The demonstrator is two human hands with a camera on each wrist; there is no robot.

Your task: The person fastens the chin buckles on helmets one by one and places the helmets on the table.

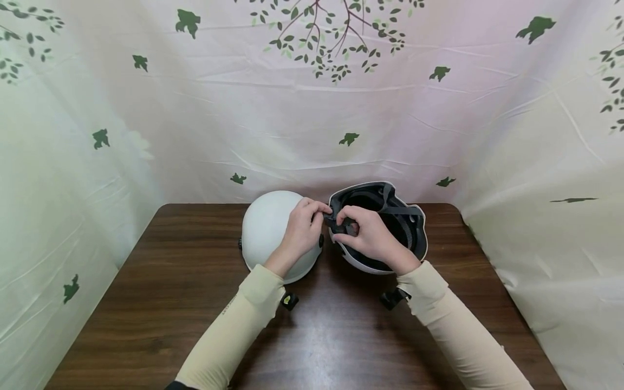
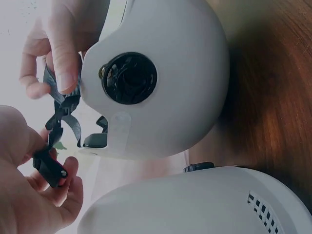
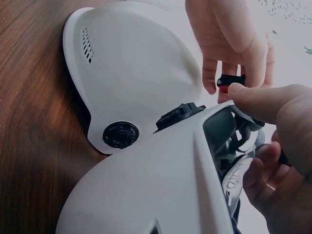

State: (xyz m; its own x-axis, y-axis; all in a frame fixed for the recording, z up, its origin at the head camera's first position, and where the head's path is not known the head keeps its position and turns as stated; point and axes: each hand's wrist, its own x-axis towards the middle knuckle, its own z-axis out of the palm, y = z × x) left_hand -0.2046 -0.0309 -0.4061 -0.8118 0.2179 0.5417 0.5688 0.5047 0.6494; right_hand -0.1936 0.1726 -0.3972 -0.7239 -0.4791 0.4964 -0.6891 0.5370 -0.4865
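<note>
A white helmet lies upside down on the table, its dark lining and straps facing up. My left hand pinches a black chin-strap buckle with a red part, near the helmet's left rim. Beside it, my right hand holds the grey chin strap between thumb and curled fingers. The strap joins the buckle between both hands. A second white helmet sits dome up under my left forearm, a black round knob on its side.
The dark wooden table ends at a pale curtain printed with leaves, which also hangs at both sides. The dome-up helmet stands close against the upturned one. Dark camera mounts hang below both wrists.
</note>
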